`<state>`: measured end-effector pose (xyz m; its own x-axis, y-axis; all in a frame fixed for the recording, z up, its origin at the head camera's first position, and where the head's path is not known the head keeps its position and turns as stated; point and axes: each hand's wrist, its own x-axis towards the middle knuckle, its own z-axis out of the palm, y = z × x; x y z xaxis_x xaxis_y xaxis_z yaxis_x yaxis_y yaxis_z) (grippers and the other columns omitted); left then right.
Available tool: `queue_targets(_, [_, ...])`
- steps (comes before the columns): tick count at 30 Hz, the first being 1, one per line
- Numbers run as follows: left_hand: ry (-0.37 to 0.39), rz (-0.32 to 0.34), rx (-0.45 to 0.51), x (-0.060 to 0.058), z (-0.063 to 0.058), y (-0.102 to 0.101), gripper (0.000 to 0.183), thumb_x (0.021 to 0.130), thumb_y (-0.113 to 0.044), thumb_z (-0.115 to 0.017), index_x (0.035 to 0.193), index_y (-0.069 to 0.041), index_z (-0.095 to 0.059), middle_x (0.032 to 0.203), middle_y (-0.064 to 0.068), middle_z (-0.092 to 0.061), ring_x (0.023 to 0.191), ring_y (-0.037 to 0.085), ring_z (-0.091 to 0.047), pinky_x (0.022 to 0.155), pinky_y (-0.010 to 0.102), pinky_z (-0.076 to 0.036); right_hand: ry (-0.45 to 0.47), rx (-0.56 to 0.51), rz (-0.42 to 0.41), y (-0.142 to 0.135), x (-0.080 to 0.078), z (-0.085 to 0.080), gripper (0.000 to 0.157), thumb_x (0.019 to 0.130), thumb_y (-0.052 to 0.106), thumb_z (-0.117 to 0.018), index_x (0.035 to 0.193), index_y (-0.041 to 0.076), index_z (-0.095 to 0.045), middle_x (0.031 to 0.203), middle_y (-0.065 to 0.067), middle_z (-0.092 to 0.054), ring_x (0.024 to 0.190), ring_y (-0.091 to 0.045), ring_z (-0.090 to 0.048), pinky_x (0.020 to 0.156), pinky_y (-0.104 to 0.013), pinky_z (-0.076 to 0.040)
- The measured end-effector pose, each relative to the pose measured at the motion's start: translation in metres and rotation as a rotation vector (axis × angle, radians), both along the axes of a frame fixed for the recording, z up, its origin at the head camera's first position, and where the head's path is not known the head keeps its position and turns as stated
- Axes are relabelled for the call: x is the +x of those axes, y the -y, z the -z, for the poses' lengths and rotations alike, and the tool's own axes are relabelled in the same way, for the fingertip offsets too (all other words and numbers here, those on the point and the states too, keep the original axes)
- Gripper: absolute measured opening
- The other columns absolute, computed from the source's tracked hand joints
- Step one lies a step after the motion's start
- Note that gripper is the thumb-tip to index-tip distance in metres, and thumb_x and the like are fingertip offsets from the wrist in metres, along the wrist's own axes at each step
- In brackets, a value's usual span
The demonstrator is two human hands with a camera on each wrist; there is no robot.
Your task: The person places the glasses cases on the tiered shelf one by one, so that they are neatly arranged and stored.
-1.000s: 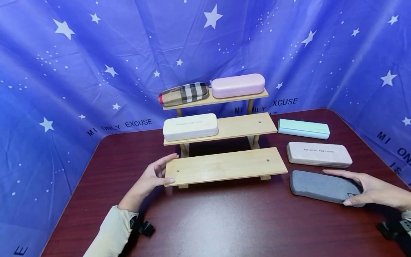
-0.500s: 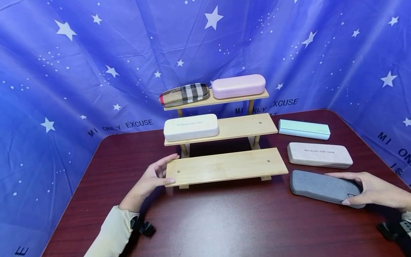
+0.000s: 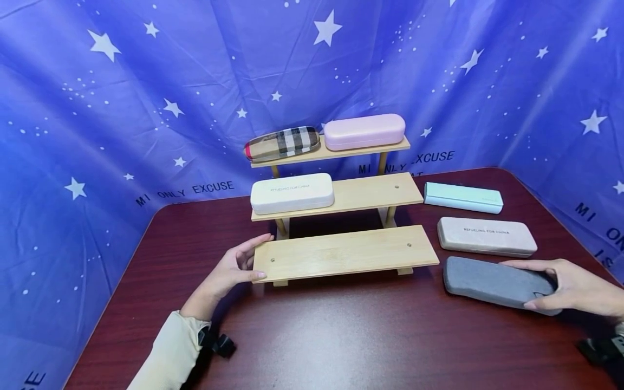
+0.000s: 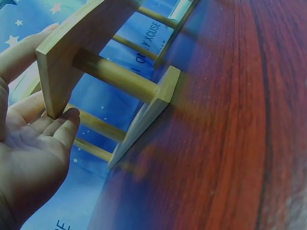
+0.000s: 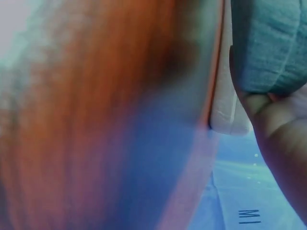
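My left hand [image 3: 234, 265] pinches the left end of the lowest shelf of a three-tier wooden display rack [image 3: 341, 254], thumb on the front edge and fingers at the back. In the left wrist view, fingers of the left hand [image 4: 38, 143] touch the shelf board [image 4: 62, 72] at its end. At the right, my right hand [image 3: 575, 287] grips the right end of a grey glasses case [image 3: 492, 281], thumb on the near side. The right wrist view shows the grey case [image 5: 273, 43] close up above the thumb; its contact with the table is hidden.
A beige glasses case [image 3: 487, 238] and a mint-green case [image 3: 463, 197] lie behind the grey one. On the rack stand a white case [image 3: 292, 195], a plaid case [image 3: 283, 145] and a pink case [image 3: 364, 132]. A blue starry curtain [image 3: 205, 81] surrounds the dark red table [image 3: 317, 346].
The right hand and the grey case have shifted slightly right, and the hand has risen a little. The left hand keeps its grip on the rack. The head view has shifted very slightly.
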<state>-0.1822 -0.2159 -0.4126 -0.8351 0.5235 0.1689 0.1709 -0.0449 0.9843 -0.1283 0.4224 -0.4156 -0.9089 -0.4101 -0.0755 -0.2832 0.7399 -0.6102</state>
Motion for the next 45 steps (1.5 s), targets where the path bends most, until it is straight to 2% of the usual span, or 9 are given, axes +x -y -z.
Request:
queue_targets(7, [-0.003, 0.018, -0.019, -0.001, 0.001, 0.003, 0.078, 0.076, 0.006, -0.069, 0.143, 0.009, -0.029, 0.141, 0.000, -0.046, 0.120, 0.011, -0.050, 0.095, 0.023, -0.043, -0.101, 0.044, 0.018, 0.000, -0.003, -0.015, 0.066, 0.069, 0.014, -0.081, 0.130, 0.016, -0.057, 0.105, 0.030, -0.054, 0.078, 0.002, -0.049, 0.058, -0.021, -0.038])
queue_targets(11, [0.008, 0.023, -0.026, -0.001, 0.000, 0.004, 0.079, 0.076, 0.006, -0.070, 0.143, 0.008, -0.029, 0.144, 0.013, -0.041, 0.120, 0.012, -0.050, 0.096, 0.023, -0.043, -0.140, 0.114, 0.034, -0.001, -0.006, -0.026, 0.069, 0.068, 0.018, -0.082, 0.131, 0.017, -0.056, 0.106, 0.030, -0.051, 0.078, 0.003, -0.048, 0.058, -0.021, -0.037])
queue_targets(14, [0.008, 0.031, -0.034, -0.001, 0.000, 0.005, 0.079, 0.076, 0.005, -0.070, 0.143, 0.008, -0.029, 0.145, 0.021, -0.037, 0.121, 0.011, -0.049, 0.096, 0.023, -0.042, -0.214, 0.138, 0.030, 0.001, -0.007, -0.034, 0.073, 0.063, 0.018, -0.085, 0.130, 0.016, -0.056, 0.102, 0.027, -0.054, 0.076, 0.003, -0.048, 0.057, -0.020, -0.037])
queue_targets(19, [0.021, 0.037, -0.039, 0.000, -0.002, 0.005, 0.081, 0.075, 0.003, -0.072, 0.144, 0.006, -0.028, 0.146, 0.014, -0.039, 0.124, 0.011, -0.046, 0.096, 0.023, -0.042, -0.286, 0.109, 0.023, 0.006, -0.012, -0.047, 0.078, 0.057, 0.014, -0.086, 0.129, 0.018, -0.058, 0.100, 0.026, -0.055, 0.074, 0.002, -0.047, 0.056, -0.020, -0.035])
queue_targets(23, [0.040, 0.050, -0.032, 0.000, -0.003, 0.005, 0.083, 0.075, 0.002, -0.073, 0.145, 0.005, -0.028, 0.145, 0.015, -0.039, 0.123, 0.012, -0.047, 0.095, 0.024, -0.044, -0.248, 0.071, 0.030, 0.013, -0.017, -0.060, 0.076, 0.061, 0.013, -0.085, 0.131, 0.018, -0.056, 0.101, 0.027, -0.056, 0.072, -0.001, -0.048, 0.054, -0.022, -0.036])
queue_targets(28, [0.050, 0.058, -0.018, 0.000, -0.004, 0.008, 0.083, 0.075, 0.004, -0.072, 0.145, 0.005, -0.027, 0.144, 0.011, -0.042, 0.122, 0.012, -0.048, 0.093, 0.024, -0.045, -0.203, -0.028, -0.015, 0.034, -0.028, -0.079, 0.074, 0.063, 0.006, -0.081, 0.132, 0.016, -0.055, 0.090, 0.014, -0.063, 0.072, -0.006, -0.053, 0.054, -0.023, -0.040])
queue_targets(31, [0.041, 0.065, -0.008, 0.000, -0.004, 0.009, 0.083, 0.075, 0.005, -0.071, 0.145, 0.006, -0.026, 0.146, 0.016, -0.038, 0.123, 0.012, -0.047, 0.094, 0.024, -0.045, -0.204, -0.033, -0.015, 0.049, -0.038, -0.090, 0.072, 0.063, 0.008, -0.082, 0.130, 0.019, -0.057, 0.085, 0.009, -0.063, 0.072, -0.006, -0.053, 0.055, -0.024, -0.040])
queue_targets(38, [0.045, 0.081, -0.008, -0.001, -0.001, 0.009, 0.084, 0.076, 0.006, -0.070, 0.146, 0.005, -0.024, 0.148, 0.025, -0.029, 0.125, 0.012, -0.046, 0.095, 0.025, -0.044, -0.165, -0.081, 0.009, 0.074, -0.063, -0.111, 0.067, 0.067, 0.007, -0.081, 0.129, 0.017, -0.058, 0.091, 0.005, -0.065, 0.077, -0.010, -0.055, 0.059, -0.024, -0.043])
queue_targets(45, [0.030, 0.079, -0.017, 0.000, -0.002, 0.006, 0.086, 0.075, 0.004, -0.072, 0.146, 0.005, -0.025, 0.149, 0.029, -0.021, 0.127, 0.010, -0.043, 0.098, 0.023, -0.041, -0.133, -0.129, -0.038, 0.090, -0.084, -0.129, 0.064, 0.072, 0.005, -0.078, 0.132, 0.015, -0.056, 0.094, 0.001, -0.065, 0.078, -0.013, -0.057, 0.058, -0.027, -0.048])
